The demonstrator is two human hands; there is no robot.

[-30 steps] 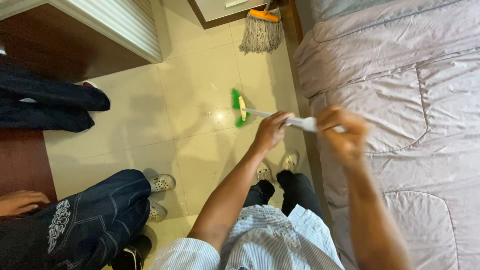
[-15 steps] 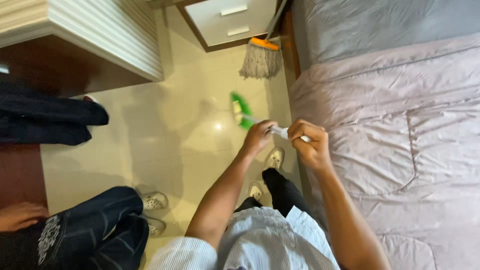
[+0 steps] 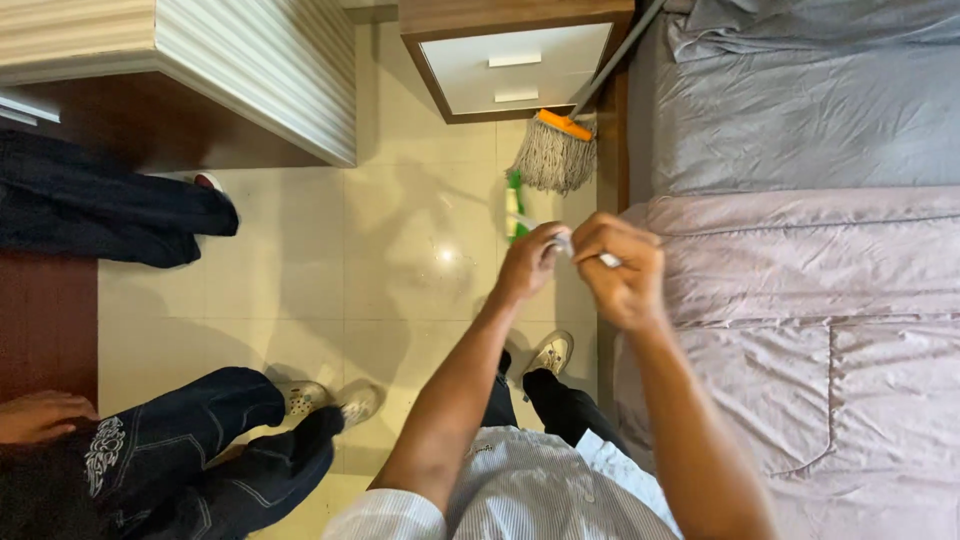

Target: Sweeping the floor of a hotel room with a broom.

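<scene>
Both my hands grip a thin white handle (image 3: 560, 243) that ends in a green brush head (image 3: 515, 207) hanging over the tiled floor. My left hand (image 3: 527, 262) closes on the handle nearer the green head. My right hand (image 3: 622, 268) holds the other end, right beside the left, at the edge of the bed (image 3: 800, 300). Most of the handle is hidden inside my fingers. My feet stand on the tiles just below the hands.
A string mop (image 3: 553, 155) with an orange collar leans against the bed by a white-fronted nightstand (image 3: 510, 62). A striped cabinet (image 3: 250, 70) stands at the upper left. Another person in dark trousers (image 3: 190, 450) sits at the lower left, a hand (image 3: 40, 415) on the knee.
My hands came closer together and shifted toward the bed's edge, with the green head drawn in nearer my left hand. The view tilted up, bringing the nightstand and mop further into sight.
</scene>
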